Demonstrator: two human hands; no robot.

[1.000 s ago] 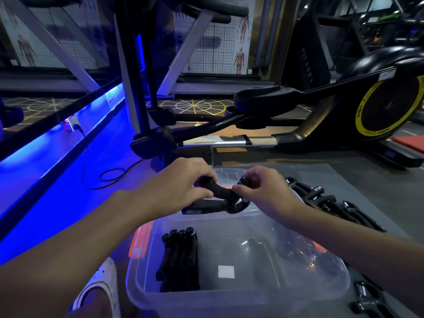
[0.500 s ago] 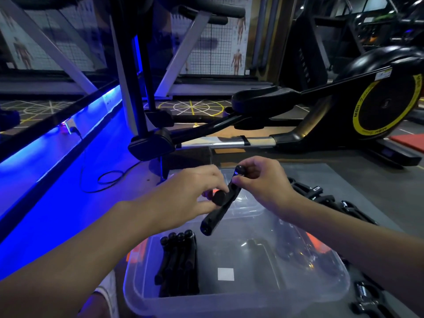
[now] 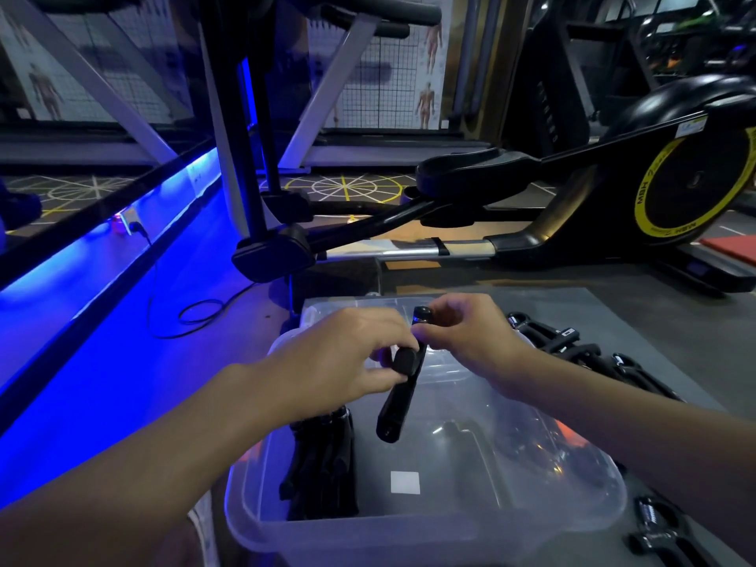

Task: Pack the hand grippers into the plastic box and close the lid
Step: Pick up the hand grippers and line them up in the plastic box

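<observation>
Nearest the body, the box (image 3: 409, 538) has a row (image 3: 323, 464) of packed grippers along its left wall. Above it, left hand (image 3: 347, 358) and right hand (image 3: 470, 341) both pinch one gripper (image 3: 394, 407), hanging tilted. Best lowered flat beside the row; the pile (image 3: 564, 341) lies beyond, right

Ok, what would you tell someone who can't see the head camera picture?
A left hand and a right hand hold one black hand gripper, tilted, above an open clear plastic box. Several packed grippers lie in the box's left side; loose grippers wait on the grey mat to its right.
</observation>
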